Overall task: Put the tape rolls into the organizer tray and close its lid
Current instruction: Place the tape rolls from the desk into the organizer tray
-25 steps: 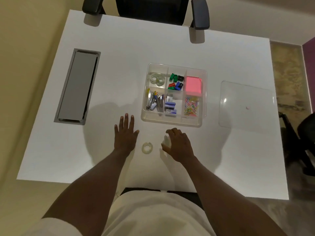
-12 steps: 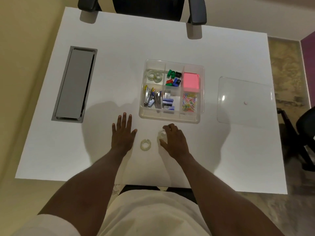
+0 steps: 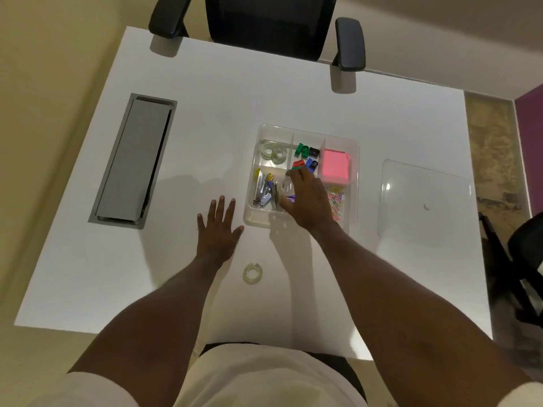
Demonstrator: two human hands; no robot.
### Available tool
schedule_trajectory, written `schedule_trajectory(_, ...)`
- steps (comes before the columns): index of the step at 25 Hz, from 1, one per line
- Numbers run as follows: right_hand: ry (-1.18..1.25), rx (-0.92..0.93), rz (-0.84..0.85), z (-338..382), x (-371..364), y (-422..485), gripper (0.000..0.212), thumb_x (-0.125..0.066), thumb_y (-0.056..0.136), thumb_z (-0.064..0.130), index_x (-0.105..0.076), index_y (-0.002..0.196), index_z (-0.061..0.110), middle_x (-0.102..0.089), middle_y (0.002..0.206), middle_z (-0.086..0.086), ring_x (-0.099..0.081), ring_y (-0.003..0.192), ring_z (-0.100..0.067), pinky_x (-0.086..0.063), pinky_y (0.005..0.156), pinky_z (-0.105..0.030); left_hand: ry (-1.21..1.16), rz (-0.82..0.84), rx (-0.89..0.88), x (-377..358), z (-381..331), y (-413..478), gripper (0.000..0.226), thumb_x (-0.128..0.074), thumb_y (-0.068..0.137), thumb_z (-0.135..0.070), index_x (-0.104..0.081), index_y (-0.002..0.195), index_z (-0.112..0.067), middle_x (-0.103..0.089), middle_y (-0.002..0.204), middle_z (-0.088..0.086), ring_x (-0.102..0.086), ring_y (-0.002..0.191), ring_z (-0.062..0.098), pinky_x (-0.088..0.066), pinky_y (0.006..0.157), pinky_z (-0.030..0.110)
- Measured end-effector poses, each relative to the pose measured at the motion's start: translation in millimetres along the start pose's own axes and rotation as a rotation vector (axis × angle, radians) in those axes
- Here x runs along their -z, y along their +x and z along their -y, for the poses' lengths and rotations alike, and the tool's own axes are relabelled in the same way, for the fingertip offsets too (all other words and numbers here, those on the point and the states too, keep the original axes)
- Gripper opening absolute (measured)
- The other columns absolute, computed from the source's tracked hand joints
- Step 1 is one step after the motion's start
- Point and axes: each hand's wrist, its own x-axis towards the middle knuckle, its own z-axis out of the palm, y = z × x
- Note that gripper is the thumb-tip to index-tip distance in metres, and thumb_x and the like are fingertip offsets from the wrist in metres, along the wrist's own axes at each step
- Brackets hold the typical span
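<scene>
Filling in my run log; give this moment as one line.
right hand: tape roll over organizer tray | left hand: flat on table | lid: off

Four tape rolls, one tray, one lid

Two tape rolls (image 3: 274, 151) lie in the organizer tray (image 3: 354, 183), one tape roll (image 3: 286, 186) is in the right hand (image 3: 308, 198), and one tape roll (image 3: 252, 274) lies on the tabletop (image 3: 205, 118); one clear lid (image 3: 423, 201); one pink notepad (image 3: 335, 167); two hands, the other being the left hand (image 3: 219, 227).
</scene>
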Motion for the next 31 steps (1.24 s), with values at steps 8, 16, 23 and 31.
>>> schedule_trajectory(8,-0.100,-0.057,0.080,9.2,-4.8,98.0,0.047,-0.072,0.089,0.037,-0.058,0.125,0.010,-0.060,0.120,-0.010,-0.058,0.111,-0.030,-0.046,0.097,-0.042,0.073,-0.027,-0.005,-10.6,7.5,4.3,0.078,-0.029,0.104,-0.062,0.013,0.163,-0.032,0.024,0.172,0.001,0.019,0.160,0.025,0.000,0.129,0.060)
schedule_trajectory(16,-0.258,-0.153,0.230,23.0,-30.5,149.8,0.053,-0.073,0.087,0.039,-0.054,0.127,0.009,-0.059,0.125,-0.012,-0.056,0.119,-0.031,-0.043,0.101,-0.043,0.104,-0.018,0.027,-15.3,8.8,9.4,0.079,-0.027,0.103,-0.065,0.016,0.162,-0.034,0.028,0.170,0.000,0.022,0.159,0.025,0.002,0.129,0.059)
schedule_trajectory(23,-0.242,-0.156,0.239,23.0,-40.7,152.7,0.054,-0.075,0.088,0.038,-0.053,0.128,0.009,-0.061,0.123,-0.012,-0.058,0.117,-0.031,-0.045,0.099,-0.043,0.137,0.038,0.054,-11.2,4.4,10.9,0.080,-0.026,0.104,-0.063,0.023,0.160,-0.034,0.037,0.167,0.001,0.028,0.157,0.026,0.004,0.129,0.059)
schedule_trajectory(31,-0.104,-0.119,0.043,29.0,-27.5,104.8,0.029,-0.070,0.089,0.019,-0.062,0.115,0.011,-0.064,0.111,-0.009,-0.061,0.103,-0.029,-0.047,0.091,-0.041,0.151,0.078,0.066,-3.3,-0.5,10.4,0.081,-0.026,0.104,-0.062,0.023,0.161,-0.032,0.035,0.168,0.003,0.027,0.157,0.028,0.002,0.129,0.060)
